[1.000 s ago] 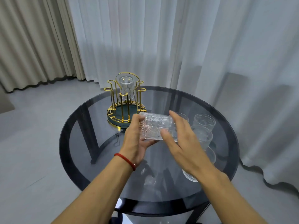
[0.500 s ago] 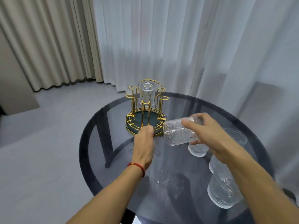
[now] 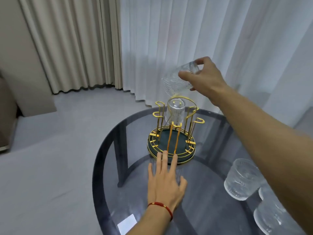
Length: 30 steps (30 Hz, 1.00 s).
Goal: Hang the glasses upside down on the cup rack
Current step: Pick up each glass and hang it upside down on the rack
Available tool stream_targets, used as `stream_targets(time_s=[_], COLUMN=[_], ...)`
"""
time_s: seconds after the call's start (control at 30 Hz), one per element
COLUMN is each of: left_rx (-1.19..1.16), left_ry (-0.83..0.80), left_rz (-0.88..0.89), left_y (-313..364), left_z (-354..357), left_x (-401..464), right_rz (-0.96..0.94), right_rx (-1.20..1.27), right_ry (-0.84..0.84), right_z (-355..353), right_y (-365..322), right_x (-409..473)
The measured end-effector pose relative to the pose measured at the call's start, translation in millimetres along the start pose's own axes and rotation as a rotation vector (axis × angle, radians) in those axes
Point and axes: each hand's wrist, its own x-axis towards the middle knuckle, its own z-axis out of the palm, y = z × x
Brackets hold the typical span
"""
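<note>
The left hand lies flat with fingers spread, touching the cup rack base, likely to steady it; the right hand is clamped on a tilted glass, mouth angled down toward the pegs below

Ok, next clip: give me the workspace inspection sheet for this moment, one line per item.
Surface: round dark glass table, with a bright reflection near its front edge.
Job's things: gold cup rack on a green base, one hung glass inverted on a far peg; tilted glass held above the rack; three waiting glasses at the table's right.
Clutter: nothing seen.
Grippers: right hand grips the tilted glass near its base; left hand open, fingertips at the rack's base rim, red bracelet on the wrist.
Cables: nothing seen.
Surroundings: white sheer curtain, beige drape, grey floor.
</note>
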Motion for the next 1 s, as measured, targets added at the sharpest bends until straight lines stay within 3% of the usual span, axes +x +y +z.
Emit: stream_targets(time_s=[0.2, 0.43, 0.63, 0.8, 1.0], left_rx=[0.011, 0.009, -0.014, -0.024, -0.022], left_ry=[-0.008, 0.016, 0.033, 0.033, 0.040], left_rz=[0.006, 0.017, 0.016, 0.007, -0.004], left_y=[-0.5, -2.1, -0.9, -1.8, -2.2], left_z=[3.3, 7.0, 6.8, 7.4, 5.5], left_x=[0.9, -0.1, 0.5, 1.0, 0.9], right_rz=[-0.137, -0.135, -0.150, -0.236, -0.309], right_rx=[-0.263, -0.447, -0.750, -0.994, -1.020], right_ry=[-0.193, -0.347, -0.519, -0.515, -0.505], right_z=[61.5, 90.4, 106.8, 112.6, 97.7], right_y=[-9.6, 3.6, 12.3, 19.0, 16.0], right_x=[32.2, 45.9, 44.2, 40.4, 30.6])
